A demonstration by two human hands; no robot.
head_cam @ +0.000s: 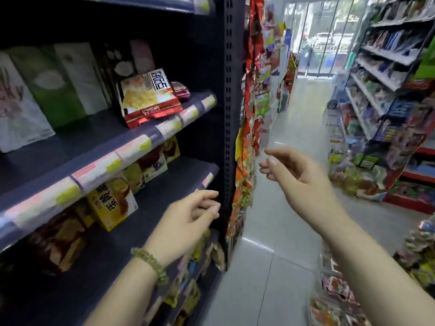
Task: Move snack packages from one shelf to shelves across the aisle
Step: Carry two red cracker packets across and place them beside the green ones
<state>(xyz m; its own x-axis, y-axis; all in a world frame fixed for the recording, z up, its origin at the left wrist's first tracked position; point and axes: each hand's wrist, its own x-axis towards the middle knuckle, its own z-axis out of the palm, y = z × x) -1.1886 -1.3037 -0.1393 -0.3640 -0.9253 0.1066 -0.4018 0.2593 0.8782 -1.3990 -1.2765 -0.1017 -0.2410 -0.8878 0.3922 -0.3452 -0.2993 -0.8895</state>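
Both the left hand point(188, 222) and right hand point(294, 171) hover empty, fingers loosely curled, at frame centre beside the open tiled aisle floor point(270, 255), while the red-and-white foil snack package point(150, 97) leans at the dark shelf's front edge point(131, 147), upper left.

A small shop. A tiled aisle point(277, 142) is flanked by dark shelving point(141, 135) with price-tag strips point(131, 147), stocked with snack packages point(148, 97); glass doors point(320, 43) are seen beyond.
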